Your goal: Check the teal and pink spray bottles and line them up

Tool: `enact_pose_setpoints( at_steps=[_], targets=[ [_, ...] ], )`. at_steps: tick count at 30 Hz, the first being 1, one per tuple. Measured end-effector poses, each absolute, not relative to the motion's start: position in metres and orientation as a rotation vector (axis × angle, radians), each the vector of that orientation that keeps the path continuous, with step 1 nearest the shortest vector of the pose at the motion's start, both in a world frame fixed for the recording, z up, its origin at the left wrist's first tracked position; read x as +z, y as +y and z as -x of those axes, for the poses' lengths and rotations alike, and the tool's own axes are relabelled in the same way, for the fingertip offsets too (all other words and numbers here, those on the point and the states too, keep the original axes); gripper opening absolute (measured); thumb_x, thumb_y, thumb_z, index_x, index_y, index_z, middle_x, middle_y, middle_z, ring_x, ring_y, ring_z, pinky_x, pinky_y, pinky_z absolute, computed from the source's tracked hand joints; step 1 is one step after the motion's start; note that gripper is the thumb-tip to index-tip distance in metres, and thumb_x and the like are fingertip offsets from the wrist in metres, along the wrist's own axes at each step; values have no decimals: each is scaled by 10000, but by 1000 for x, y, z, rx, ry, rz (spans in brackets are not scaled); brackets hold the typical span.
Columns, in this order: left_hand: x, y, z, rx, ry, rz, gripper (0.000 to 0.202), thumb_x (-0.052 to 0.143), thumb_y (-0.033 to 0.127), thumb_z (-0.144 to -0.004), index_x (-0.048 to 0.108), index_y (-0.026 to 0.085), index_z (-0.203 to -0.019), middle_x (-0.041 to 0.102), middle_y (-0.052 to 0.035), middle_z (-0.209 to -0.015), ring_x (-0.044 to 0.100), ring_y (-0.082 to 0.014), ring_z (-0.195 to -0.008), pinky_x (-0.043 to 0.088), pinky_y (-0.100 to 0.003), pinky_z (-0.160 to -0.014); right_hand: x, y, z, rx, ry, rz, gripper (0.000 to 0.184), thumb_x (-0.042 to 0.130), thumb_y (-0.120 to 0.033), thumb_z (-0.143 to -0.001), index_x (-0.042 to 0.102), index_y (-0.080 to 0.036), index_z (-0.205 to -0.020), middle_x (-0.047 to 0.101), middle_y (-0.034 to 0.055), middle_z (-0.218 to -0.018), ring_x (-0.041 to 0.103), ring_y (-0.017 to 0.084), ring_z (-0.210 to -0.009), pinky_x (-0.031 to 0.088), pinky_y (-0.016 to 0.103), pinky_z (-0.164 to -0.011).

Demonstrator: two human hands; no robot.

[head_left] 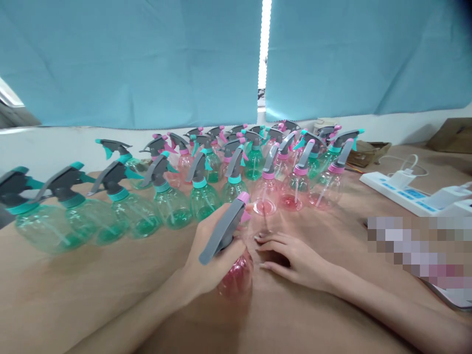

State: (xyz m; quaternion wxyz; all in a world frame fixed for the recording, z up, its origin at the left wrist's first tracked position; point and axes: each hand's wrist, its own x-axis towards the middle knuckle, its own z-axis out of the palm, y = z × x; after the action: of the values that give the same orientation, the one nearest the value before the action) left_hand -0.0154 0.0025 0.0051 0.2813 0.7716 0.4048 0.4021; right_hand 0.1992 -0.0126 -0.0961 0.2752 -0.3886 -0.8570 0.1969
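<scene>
My left hand (208,248) is wrapped round a pink spray bottle (238,273) with a grey trigger head (223,228) and pink nozzle, standing on the brown table (73,295). Just right of it, my right hand (291,255) rests on the table with curved fingers, fingertips almost touching the bottle; it holds nothing. Behind both hands stands a crowd of several green spray bottles (171,204) and pink spray bottles (295,189), all with grey triggers.
A white power strip (398,191) with plugged chargers and cables lies at the right. Brown cardboard boxes (448,135) sit at the back right. A blue curtain (147,59) hangs behind. A blurred patch covers the right edge.
</scene>
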Motion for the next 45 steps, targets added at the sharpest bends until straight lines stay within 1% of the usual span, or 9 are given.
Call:
enact_pose_setpoints(
  at_steps=[5, 9, 11, 15, 23, 30, 36, 40, 45],
  targets=[
    [8, 3, 14, 1019, 963, -2023, 398, 466, 84, -638, 553, 242, -992, 525, 32, -772, 504, -126, -609, 488, -256, -616, -95, -14, -199, 518, -2323, 1050, 325, 553, -377, -902, 611, -212, -1176, 623, 94, -1248, 529, 229, -1211, 438, 400, -1010],
    [10, 3, 13, 950, 954, -1944, 430, 470, 92, -632, 538, 235, -1032, 495, 51, -733, 396, -88, -491, 413, -227, -504, -95, -15, -198, 495, -2348, 1068, 341, 530, -379, -917, 603, -200, -1197, 615, 90, -1267, 517, 224, -1226, 430, 394, -1024],
    [10, 3, 13, 934, 949, -1927, 425, 469, 92, -635, 533, 236, -1030, 505, 51, -742, 391, -84, -486, 389, -220, -483, -95, -16, -198, 489, -2354, 1078, 346, 523, -381, -921, 602, -193, -1201, 613, 91, -1271, 514, 222, -1228, 426, 393, -1030],
    [7, 5, 15, 953, 914, -1973, 429, 457, 82, -656, 540, 252, -1041, 560, 32, -832, 508, -110, -608, 443, -229, -579, -93, -17, -197, 475, -2356, 1076, 341, 509, -374, -930, 597, -193, -1206, 609, 99, -1275, 513, 224, -1230, 420, 409, -1035],
    [8, 4, 14, 978, 917, -2000, 424, 458, 84, -678, 552, 263, -1050, 589, 33, -875, 560, -126, -709, 479, -233, -652, -94, -17, -197, 466, -2373, 1075, 356, 493, -383, -937, 587, -180, -1214, 596, 105, -1292, 501, 217, -1242, 405, 402, -1050],
    [10, 4, 13, 960, 930, -1986, 435, 461, 104, -651, 558, 245, -1052, 589, 14, -877, 566, -136, -716, 481, -237, -646, -94, -16, -197, 481, -2362, 1072, 354, 492, -386, -938, 590, -189, -1214, 600, 103, -1285, 503, 219, -1239, 400, 409, -1051],
    [11, 3, 13, 898, 969, -1935, 431, 457, 125, -643, 551, 249, -1045, 574, 29, -771, 504, -112, -537, 457, -231, -533, -93, -16, -197, 493, -2366, 1074, 354, 486, -392, -939, 589, -199, -1218, 602, 97, -1284, 504, 229, -1238, 400, 426, -1050],
    [11, 3, 13, 923, 951, -1926, 426, 473, 134, -647, 545, 248, -1052, 596, 6, -887, 531, -117, -578, 483, -248, -574, -93, -16, -198, 502, -2367, 1071, 348, 486, -383, -941, 585, -206, -1223, 598, 98, -1289, 504, 236, -1239, 404, 440, -1044],
    [13, 3, 13, 930, 1005, -1962, 358, 476, 120, -654, 550, 237, -985, 562, 21, -749, 559, -153, -661, 476, -263, -614, -95, -15, -198, 502, -2384, 1075, 365, 476, -394, -945, 580, -186, -1226, 586, 105, -1305, 502, 229, -1241, 401, 429, -1052]
  ],
)
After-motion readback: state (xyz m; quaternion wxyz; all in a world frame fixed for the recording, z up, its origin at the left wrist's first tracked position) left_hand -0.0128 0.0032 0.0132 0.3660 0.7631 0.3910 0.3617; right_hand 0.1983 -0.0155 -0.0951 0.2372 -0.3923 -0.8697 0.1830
